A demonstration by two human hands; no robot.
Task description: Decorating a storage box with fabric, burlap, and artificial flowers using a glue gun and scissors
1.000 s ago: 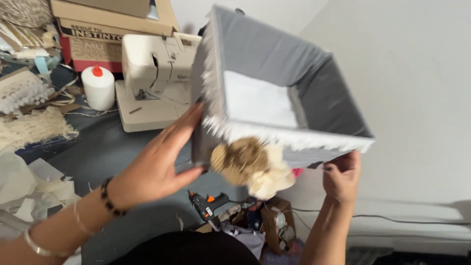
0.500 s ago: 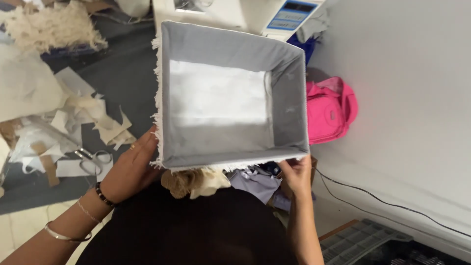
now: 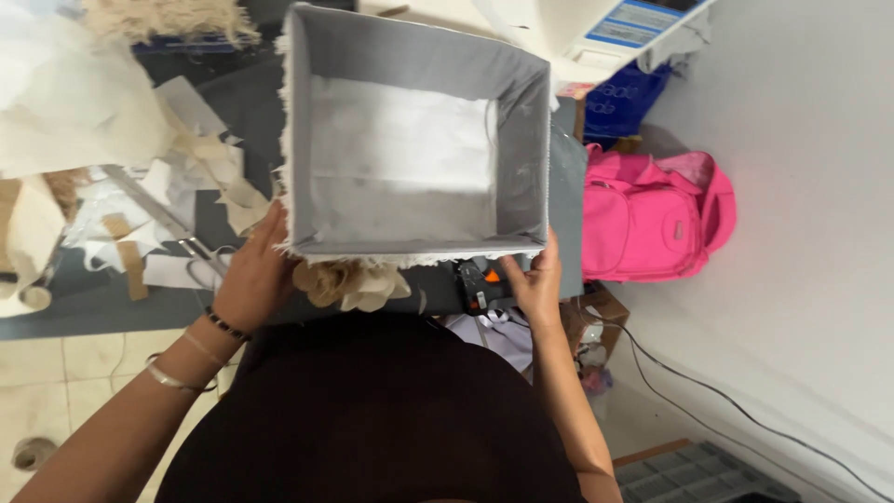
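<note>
Grey fabric-lined rectangular box, one unit, with white fringe trim, sits between your two hands above the cluttered worktable. Your left hand grips its near-left corner; your right hand grips its near-right corner. One cream fabric flower hangs below its near edge.

Left hand and right hand raised, fingers curled, gripping

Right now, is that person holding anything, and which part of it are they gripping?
Yes: a grey box, open side up. The left hand grips its near left corner, the right hand its near right corner.
</note>
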